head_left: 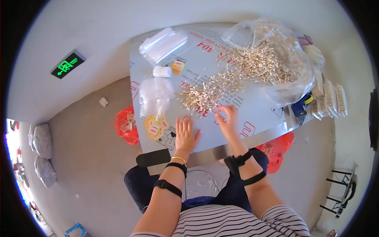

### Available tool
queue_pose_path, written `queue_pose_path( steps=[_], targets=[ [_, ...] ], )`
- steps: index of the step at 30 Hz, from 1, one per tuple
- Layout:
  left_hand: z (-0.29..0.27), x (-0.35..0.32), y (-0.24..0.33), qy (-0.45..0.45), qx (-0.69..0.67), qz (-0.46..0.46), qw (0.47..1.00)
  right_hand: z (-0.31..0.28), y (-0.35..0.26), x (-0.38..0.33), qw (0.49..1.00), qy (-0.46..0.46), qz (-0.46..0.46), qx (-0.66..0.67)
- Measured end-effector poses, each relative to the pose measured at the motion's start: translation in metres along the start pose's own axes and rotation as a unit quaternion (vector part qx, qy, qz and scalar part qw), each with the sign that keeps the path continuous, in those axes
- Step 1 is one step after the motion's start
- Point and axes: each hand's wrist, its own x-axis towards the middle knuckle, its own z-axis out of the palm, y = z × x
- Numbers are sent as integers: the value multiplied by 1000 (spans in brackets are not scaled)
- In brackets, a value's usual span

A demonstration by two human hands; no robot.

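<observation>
A loose heap of cotton swabs [209, 93] lies on a shiny metal table [256, 114]. My right hand [228, 118] rests at the near edge of that heap, fingertips pinched together over a few swabs. My left hand [185, 133] lies flat on the table with fingers spread, holding nothing, just right of a small clear packet with a yellow and pink label [157, 127]. Behind the heap, a large clear plastic bag [276, 59] spills many more swabs. Empty clear small bags [154, 94] sit left of the heap.
A stack of clear bags [164, 44] and a small white box [162, 71] lie at the table's far left. Filled swab packs [329, 100] stand at the right edge. Red bags [127, 125] sit on the floor on both sides. A black flat object [153, 157] lies at the near edge.
</observation>
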Motion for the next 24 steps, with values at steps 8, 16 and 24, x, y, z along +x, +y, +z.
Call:
queue_pose_path(
  steps=[8,16,24],
  targets=[
    [-53,14,-24,187,-78,-90,975,29,-1,-102,999,-31,21,13],
    [-114,40,-80,2,177,-221,959,32,3,-88,992,-86,95,15],
    [-124,56,-94,58,132,-205,968,32,11,-89,987,-116,107,24]
  ],
)
